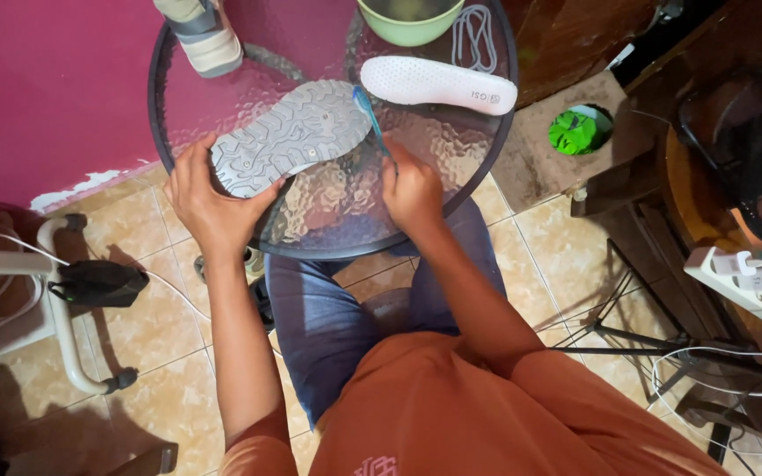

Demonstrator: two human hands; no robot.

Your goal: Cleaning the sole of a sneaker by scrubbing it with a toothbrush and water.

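While my left hand (213, 198) clamps the near end of the upturned shoe (288, 137), fingers curled over its edge and palm against its side, my right hand (412, 189) is closed in a fist round the handle of a blue toothbrush (370, 119) whose head rests on the far right tip of the grey tread.

The likeliest trouble, as I judge it, is the shoe skating on the glass table (346, 220). The top is round, slick and bumpy, and only one hand pins the shoe, at one end; a hard push from the brush at the far end could swing it round or shove it towards the green bowl (409, 18) at the far edge. The white insole (438, 84) lies just to the right of the brush head, close enough to be knocked or splashed. The brush handle looks thin, so it could twist in my grip if I lean on it.

The shoe lies sole up across the middle of the table, slanting from near left to far right, between my two hands. A second shoe (200, 35) sits far left, and white laces (474, 35) lie beside the bowl.
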